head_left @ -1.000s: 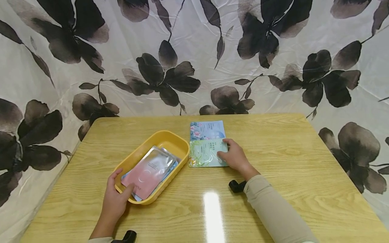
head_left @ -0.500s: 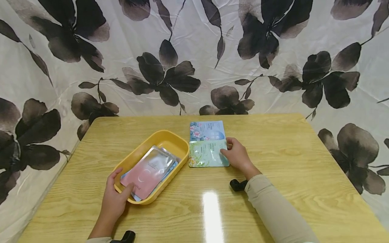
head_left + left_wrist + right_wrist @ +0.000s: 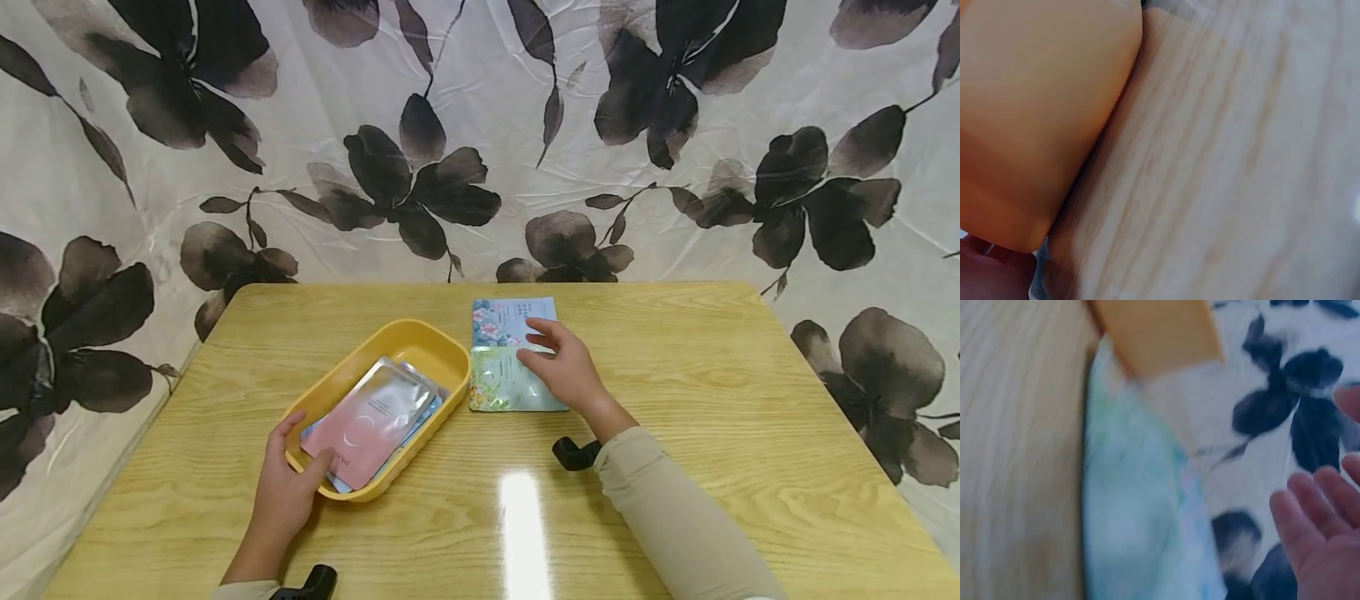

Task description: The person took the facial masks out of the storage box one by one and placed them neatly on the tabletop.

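My left hand [image 3: 279, 492] grips the near-left end of a yellow plastic basket [image 3: 408, 332], its thumb over the rim on the inside. In the basket lies a pile of sheet mask packets, a pink and silver packet [image 3: 375, 421] on top. Right of the basket, a green sheet mask packet [image 3: 495, 382] lies flat, overlapping or touching a blue floral packet [image 3: 495, 321] behind it. Over these two hovers my right hand [image 3: 566, 371], fingers extended and holding nothing. The right wrist view shows its fingers [image 3: 1300, 519] apart from the blurred green packet [image 3: 1135, 494].
Everything rests on a light wood-grain table [image 3: 675, 375]. Behind it hangs a white cloth [image 3: 540, 192] with dark flowers. Black wrist-worn pieces show at the left wrist [image 3: 309, 583] and the right wrist [image 3: 576, 454].
My right hand has let go of the green packet's right edge, lifted, and moved left over the packets. The left hand and basket stay put.
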Tool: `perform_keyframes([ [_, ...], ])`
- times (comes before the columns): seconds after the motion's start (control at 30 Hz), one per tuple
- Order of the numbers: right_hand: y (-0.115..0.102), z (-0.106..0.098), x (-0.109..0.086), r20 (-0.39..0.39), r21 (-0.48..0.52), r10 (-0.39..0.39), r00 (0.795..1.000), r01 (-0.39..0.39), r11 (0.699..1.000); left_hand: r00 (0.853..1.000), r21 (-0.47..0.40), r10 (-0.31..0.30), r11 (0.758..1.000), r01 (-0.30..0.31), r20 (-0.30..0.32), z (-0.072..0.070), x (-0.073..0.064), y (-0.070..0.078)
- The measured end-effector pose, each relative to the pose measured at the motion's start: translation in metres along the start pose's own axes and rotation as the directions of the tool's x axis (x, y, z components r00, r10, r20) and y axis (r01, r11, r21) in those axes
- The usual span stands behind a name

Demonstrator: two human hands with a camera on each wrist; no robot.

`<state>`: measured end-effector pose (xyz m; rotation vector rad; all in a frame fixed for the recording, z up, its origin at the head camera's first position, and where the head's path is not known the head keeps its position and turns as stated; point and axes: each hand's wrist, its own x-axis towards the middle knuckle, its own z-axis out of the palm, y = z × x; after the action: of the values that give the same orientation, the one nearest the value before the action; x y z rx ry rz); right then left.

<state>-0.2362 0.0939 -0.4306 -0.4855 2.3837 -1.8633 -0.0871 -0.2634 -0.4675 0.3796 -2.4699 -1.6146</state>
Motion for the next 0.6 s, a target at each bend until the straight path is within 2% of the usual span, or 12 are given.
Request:
perform_keyframes([
  [0.1, -0.015, 0.014, 0.006, 0.097, 0.053, -0.078, 0.992, 0.073, 0.996, 1.000, 0.011, 0.003, 1.000, -0.003, -0.001, -0.001, 0.001, 0.001],
  [0.3, -0.041, 0.051, 0.022, 0.298, -0.009, -0.120, 0.947, 0.129, 0.992, 1.000, 0.010, -0.003, 1.000, 0.003, -0.003, -0.001, 0.001, 0.000],
  [0.47, -0.054, 0.082, 0.036, 0.427, -0.114, -0.092, 0.900, 0.155, 0.981, 1.000, -0.008, -0.011, 1.000, 0.011, -0.006, 0.000, 0.000, -0.001],
  [0.6, -0.061, 0.099, 0.046, 0.508, -0.288, -0.018, 0.861, 0.190, 0.939, 1.000, 0.000, -0.009, 1.000, 0.009, -0.010, 0.000, 0.000, 0.000],
])
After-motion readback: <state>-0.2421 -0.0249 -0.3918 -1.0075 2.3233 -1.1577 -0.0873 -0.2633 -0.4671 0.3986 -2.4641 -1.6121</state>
